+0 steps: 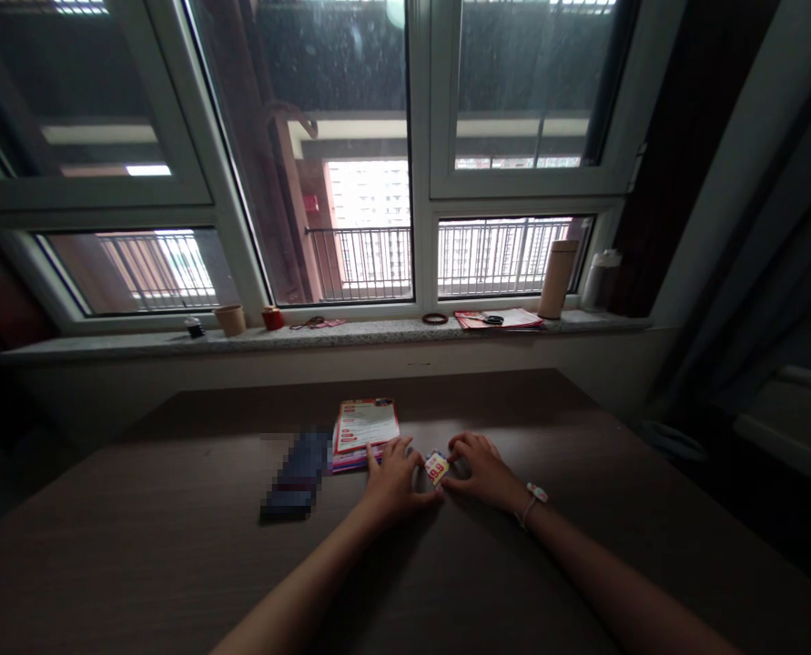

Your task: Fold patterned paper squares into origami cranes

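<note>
Both my hands rest on a dark wooden table (173,546), close together near its middle. Between them sits a small folded piece of printed paper (437,468), red, white and yellow. My left hand (395,482) curls its fingers against the paper's left side. My right hand (481,470), with a bracelet at the wrist, pinches the paper's right edge with bent fingers. A stack of red and white leaflets (362,430) lies just left of my left hand. A dark flat object (297,476), blurred out, lies further left.
A stone window sill (350,338) runs behind the table, bearing a paper cup (230,319), a small red pot (272,317), a ring (435,318), leaflets with scissors (497,318), a tall tan bottle (556,278) and a white jug (600,278). Curtains hang at right.
</note>
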`<state>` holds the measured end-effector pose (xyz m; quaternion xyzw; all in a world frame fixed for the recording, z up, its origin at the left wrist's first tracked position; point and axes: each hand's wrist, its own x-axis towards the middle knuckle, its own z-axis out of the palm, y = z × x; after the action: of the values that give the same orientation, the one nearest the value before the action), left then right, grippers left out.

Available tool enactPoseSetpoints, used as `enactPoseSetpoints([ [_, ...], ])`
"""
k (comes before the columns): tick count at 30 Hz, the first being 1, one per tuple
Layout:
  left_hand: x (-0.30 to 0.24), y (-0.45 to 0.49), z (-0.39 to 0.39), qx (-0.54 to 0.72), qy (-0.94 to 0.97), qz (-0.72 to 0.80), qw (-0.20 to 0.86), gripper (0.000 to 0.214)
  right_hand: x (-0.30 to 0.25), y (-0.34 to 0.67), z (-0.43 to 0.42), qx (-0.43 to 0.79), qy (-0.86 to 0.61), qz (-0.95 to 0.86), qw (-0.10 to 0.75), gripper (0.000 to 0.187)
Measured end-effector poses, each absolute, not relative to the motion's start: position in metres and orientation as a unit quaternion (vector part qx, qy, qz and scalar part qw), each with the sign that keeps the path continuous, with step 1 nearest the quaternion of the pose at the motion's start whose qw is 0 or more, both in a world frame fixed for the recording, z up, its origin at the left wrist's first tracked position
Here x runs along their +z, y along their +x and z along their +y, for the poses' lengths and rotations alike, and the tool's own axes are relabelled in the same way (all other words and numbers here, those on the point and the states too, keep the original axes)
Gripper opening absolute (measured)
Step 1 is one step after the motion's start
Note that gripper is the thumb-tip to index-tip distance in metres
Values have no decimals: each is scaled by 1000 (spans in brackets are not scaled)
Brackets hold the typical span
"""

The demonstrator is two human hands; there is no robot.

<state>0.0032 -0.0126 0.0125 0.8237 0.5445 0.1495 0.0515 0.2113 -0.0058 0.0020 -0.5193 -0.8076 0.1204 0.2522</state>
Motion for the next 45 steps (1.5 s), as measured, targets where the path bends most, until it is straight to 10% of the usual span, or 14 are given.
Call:
enactPoseSetpoints([
  [14, 6, -7, -3, 196, 815, 545, 30, 28, 9, 214, -11, 112, -493, -831, 232, 58],
  [25, 8, -5, -4, 207, 814, 542, 25, 21, 5, 219, -3, 142, -480, -819, 280, 14],
  [45, 4, 2, 1, 232, 821, 520, 42, 15, 1, 218, -3, 123, -460, -829, 294, 16],
])
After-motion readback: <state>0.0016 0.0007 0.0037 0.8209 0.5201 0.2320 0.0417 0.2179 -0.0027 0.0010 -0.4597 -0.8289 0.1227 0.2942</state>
